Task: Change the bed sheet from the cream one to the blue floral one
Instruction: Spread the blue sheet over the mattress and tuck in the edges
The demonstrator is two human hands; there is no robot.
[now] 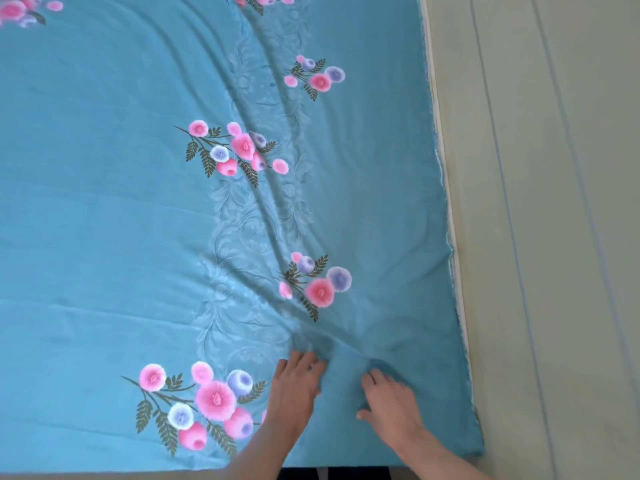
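Head view: the blue sheet (138, 220) lies spread across the bed, filling most of the picture from the left edge to a ragged right border that runs from the far middle down to the near right corner. It carries sprays of pink and lilac flowers (235, 150) with dark green leaves, and a paler leaf-scroll band runs from far to near through the middle. Along the right border a thin pale strip (446, 202) shows just beside the sheet's edge; what it belongs to cannot be told. Right of that lies a grey-green surface (536, 168) crossed by faint lines.

Both hands rest on the sheet near its near right corner, close together but apart. The left hand (294, 386) lies palm down, fingers bent at the tips and pressing into the cloth just right of a large flower spray (207, 400). The right hand (391, 396) also lies palm down, its fingers curled and dug into the cloth with the thumb spread to the left; whether it has cloth pinched cannot be told. Folds fan out from the spot just beyond the two hands, running far and left across the scroll band. The left half of the sheet lies mostly flat, with a few faint creases. A dark gap shows at the near edge between the forearms.
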